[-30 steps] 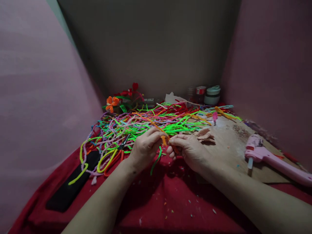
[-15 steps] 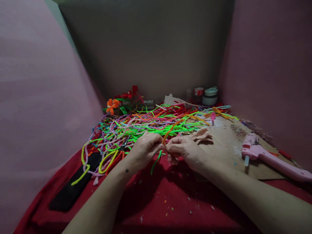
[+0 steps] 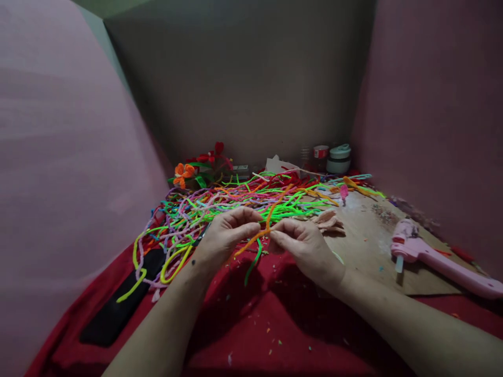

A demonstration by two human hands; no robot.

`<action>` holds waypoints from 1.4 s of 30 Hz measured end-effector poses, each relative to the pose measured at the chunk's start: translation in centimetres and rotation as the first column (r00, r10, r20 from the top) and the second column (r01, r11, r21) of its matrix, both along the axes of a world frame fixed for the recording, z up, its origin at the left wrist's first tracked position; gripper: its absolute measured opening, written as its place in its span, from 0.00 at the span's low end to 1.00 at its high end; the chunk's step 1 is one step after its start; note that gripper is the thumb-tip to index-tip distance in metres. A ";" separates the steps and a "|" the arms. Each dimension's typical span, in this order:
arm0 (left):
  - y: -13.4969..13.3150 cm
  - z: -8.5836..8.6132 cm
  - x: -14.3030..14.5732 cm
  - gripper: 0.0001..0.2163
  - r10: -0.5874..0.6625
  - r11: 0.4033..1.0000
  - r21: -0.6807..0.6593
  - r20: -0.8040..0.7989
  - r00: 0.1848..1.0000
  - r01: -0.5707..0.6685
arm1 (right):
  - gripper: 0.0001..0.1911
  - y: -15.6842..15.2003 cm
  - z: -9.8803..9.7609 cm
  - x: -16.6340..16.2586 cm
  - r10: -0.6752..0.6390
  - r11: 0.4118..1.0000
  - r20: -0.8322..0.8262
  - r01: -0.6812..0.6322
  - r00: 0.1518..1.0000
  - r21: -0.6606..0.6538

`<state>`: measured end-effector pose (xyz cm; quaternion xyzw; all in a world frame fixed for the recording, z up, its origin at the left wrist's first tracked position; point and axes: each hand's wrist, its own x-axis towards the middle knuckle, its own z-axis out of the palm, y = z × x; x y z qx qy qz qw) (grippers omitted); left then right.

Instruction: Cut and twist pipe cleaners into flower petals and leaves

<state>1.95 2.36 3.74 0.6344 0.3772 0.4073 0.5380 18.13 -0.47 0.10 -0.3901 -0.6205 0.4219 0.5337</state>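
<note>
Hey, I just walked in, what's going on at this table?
A person is working with both bare hands on an orange fuzzy stem. The right hand pinches it at a bend; the left hand is right beside it, though its grip is unclear. One end points up toward a tangled pile of colorful stems, the other slants down to the left. A pink glue gun lies to the right, and an orange flower sits at the back left.

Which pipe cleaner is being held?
The bent orange pipe cleaner pinched in the right hand; those in the pile behind, some also orange, lie loose.
</note>
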 end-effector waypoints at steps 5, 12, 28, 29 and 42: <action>-0.2 0.4 -0.3 0.05 -0.064 0.919 0.375 -0.168 0.984 0.124 | 0.09 0.0 0.6 0.1 0.109 0.984 -0.167 -0.130 0.980 -0.125; 0.0 -0.2 -0.3 0.04 0.090 0.767 0.621 -0.352 0.932 0.161 | 0.10 -0.3 0.1 0.1 0.055 0.998 0.062 -0.054 0.997 -0.016; 0.0 0.3 -0.1 0.08 0.115 0.980 0.191 -0.301 0.947 -0.058 | 0.08 0.5 -0.1 0.0 0.192 0.937 -0.191 -0.238 0.962 -0.255; 0.0 0.4 -0.2 0.08 0.111 0.980 0.192 -0.310 0.944 -0.052 | 0.08 0.5 -0.1 0.0 0.174 0.945 -0.185 -0.216 0.967 -0.244; -0.3 0.5 -0.4 0.10 0.011 0.976 0.195 -0.499 0.866 0.100 | 0.11 0.0 -0.6 -0.1 -0.208 0.894 0.243 0.083 0.948 0.441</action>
